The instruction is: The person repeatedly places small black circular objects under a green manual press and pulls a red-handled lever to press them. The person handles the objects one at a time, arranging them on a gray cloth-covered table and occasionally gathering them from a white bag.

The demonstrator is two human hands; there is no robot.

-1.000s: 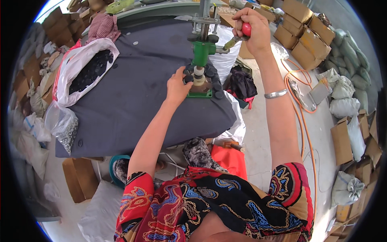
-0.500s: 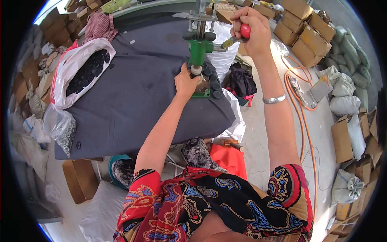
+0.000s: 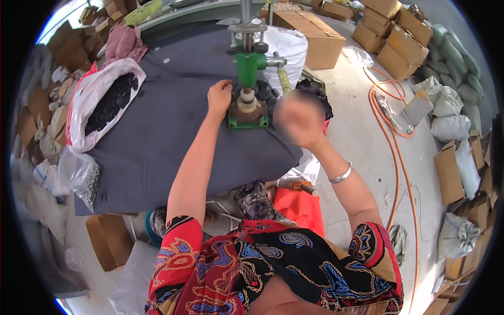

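A green hand press [image 3: 250,68] stands on the dark cloth-covered table [image 3: 157,142], its ram lowered onto the round die [image 3: 247,101] over its base. The press's lever [image 3: 284,79] points down on the right, and its lower end runs into my right hand [image 3: 300,118]. That hand is blurred, so its fingers and the red knob do not show, but it is closed around the lever's end. Just left of the die, apart from it, my left hand [image 3: 219,100] has its fingers curled together. Whatever they may pinch is too small to make out.
An open white sack of black pieces [image 3: 113,100] lies at the table's left, with a clear bag of small metal parts [image 3: 86,181] nearer me. Cardboard boxes [image 3: 310,39] and sacks surround the table. An orange hose [image 3: 391,142] crosses the floor at right.
My right hand has come down from beside the press's top, swinging the lever downward. The ram has dropped onto the die. My left hand has drawn back leftward from under the ram.
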